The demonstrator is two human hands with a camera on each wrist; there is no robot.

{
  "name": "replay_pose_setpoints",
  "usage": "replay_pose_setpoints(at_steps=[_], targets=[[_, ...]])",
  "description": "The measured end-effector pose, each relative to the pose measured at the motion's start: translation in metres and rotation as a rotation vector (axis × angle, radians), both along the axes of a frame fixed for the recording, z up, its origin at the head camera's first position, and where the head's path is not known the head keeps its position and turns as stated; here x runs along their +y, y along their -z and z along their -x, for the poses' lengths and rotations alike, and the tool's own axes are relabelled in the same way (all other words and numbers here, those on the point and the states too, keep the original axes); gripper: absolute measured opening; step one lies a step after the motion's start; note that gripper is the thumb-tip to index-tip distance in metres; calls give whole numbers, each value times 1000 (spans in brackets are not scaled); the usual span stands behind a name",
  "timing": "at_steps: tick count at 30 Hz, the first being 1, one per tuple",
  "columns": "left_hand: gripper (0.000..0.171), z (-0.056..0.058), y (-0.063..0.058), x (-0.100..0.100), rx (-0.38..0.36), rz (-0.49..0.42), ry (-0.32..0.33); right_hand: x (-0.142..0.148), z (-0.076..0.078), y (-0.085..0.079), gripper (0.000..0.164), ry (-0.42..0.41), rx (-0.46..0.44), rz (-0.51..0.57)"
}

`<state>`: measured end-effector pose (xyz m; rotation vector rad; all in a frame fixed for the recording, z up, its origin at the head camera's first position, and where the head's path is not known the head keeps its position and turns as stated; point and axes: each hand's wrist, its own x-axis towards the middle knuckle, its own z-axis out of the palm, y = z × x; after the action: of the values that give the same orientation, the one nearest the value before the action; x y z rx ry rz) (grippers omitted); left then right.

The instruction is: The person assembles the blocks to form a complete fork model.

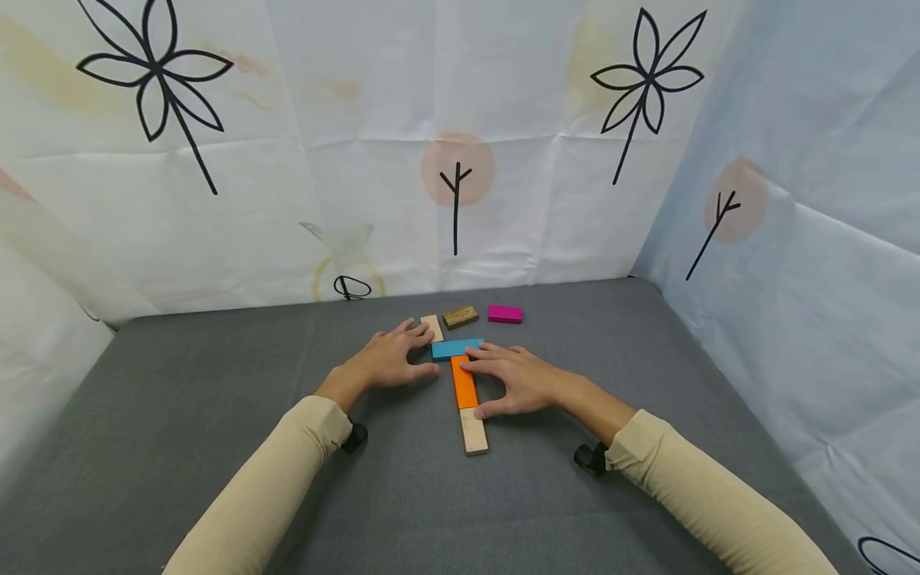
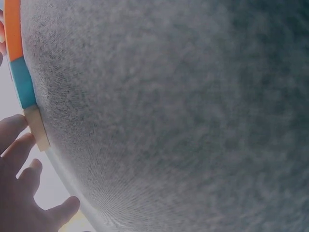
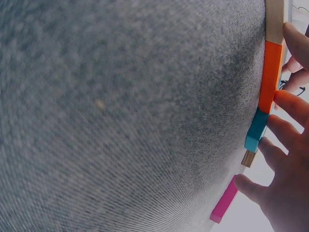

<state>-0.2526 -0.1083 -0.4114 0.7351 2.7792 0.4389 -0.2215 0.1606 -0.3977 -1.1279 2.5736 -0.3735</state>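
Note:
Flat on the grey cloth, an orange block runs lengthwise between a blue block laid crosswise at its far end and a pale wooden block at its near end. A second pale wooden block slants away beyond the blue one's left end. My left hand has its fingers spread, fingertips right at that far pale block and the blue end. Reaching from the right, my right hand rests spread fingertips by the blue and orange blocks, its thumb at the seam between orange and near pale.
Just behind the row lie a brown wooden block and a magenta block. The grey cloth surface ends at white printed curtains at the back and sides.

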Motion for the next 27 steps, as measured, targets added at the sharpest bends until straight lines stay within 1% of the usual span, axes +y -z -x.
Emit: replay_pose_setpoints(at_steps=[7, 14, 19, 23, 27], targets=[[76, 1, 0, 1, 3, 0, -3, 0, -1, -1, 77, 6, -9, 0], [76, 1, -3, 6, 35, 9, -8, -1, -1, -2, 76, 2, -7, 1], [80, 5, -3, 13, 57, 12, -5, 0, -1, -2, 75, -1, -3, 5], [87, 8, -7, 19, 38, 20, 10, 0, -2, -2, 75, -4, 1, 11], [97, 12, -9, 23, -3, 50, 28, 0, -2, -1, 75, -6, 8, 14]])
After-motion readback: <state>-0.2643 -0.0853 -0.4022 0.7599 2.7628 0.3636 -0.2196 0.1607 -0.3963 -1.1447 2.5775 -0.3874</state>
